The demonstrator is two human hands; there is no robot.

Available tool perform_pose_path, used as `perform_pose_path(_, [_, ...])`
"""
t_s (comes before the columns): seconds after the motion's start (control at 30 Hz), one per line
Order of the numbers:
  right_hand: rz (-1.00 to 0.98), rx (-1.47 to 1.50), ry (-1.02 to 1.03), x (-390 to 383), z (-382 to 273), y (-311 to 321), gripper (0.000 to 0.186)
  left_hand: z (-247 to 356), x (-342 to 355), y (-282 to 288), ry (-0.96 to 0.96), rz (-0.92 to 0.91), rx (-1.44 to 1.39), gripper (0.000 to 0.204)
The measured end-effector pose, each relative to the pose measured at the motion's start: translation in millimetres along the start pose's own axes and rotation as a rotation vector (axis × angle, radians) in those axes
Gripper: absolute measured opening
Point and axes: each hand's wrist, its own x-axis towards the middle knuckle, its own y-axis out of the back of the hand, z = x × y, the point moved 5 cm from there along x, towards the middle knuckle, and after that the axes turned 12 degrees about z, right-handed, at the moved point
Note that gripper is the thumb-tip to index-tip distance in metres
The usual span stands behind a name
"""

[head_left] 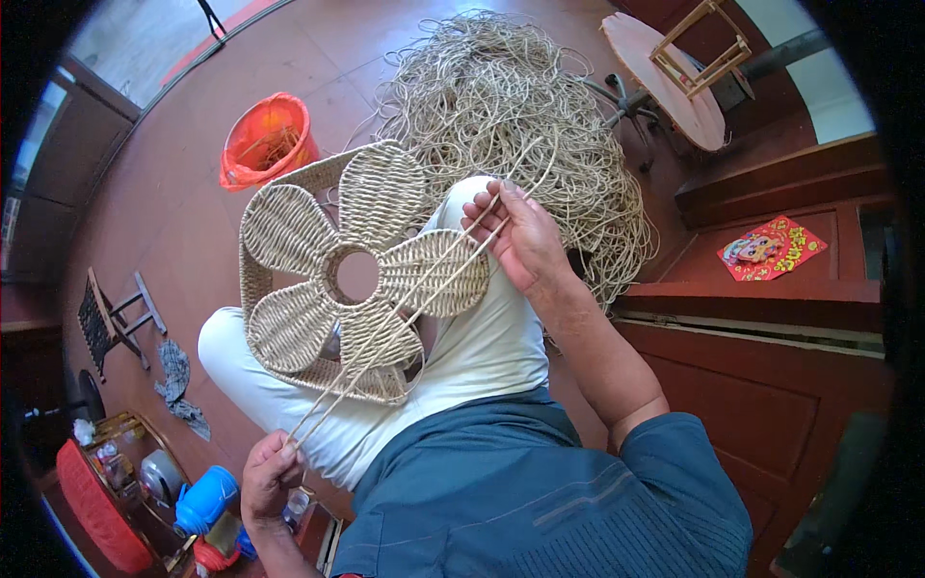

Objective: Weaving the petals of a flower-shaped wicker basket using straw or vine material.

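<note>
A flower-shaped woven basket (361, 328) of straw-coloured cord rests on my lap, its petals set around a round hole. Two strands of cord (424, 287) stretch slantwise across it, from lower left to upper right. At the lower left, my left hand (270, 474) pinches their one end between thumb and fingers. My right hand (515, 231), over my right knee, has its fingers curled around the strands, whose tips stick out beyond it. The strands pass over the right petal and the lower petal.
A big heap of loose cord (501, 116) lies on the floor ahead. An orange-lined bucket (306, 135) stands left of it. A round-topped swivel stool (665, 82) is at the far right. Near my left elbow are a blue jug (207, 499) and a red cushion (101, 511).
</note>
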Motion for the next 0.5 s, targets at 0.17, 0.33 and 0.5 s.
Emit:
perform_pose_path(0.17, [0.115, 0.047, 0.097, 13.6, -16.2, 13.2, 0.029, 5.3, 1.8, 12.5, -0.061, -0.011, -0.029, 0.021])
perform_pose_path(0.33, [0.062, 0.246, 0.021, 18.1, -19.3, 13.2, 0.029, 3.0, 2.0, 20.0, -0.055, 0.024, 0.014, 0.024])
perform_pose_path(0.5, [0.224, 0.208, 0.022, 23.7, -23.6, 14.1, 0.031, 7.9, 5.1, 25.5, -0.096, 0.110, 0.072, 0.031])
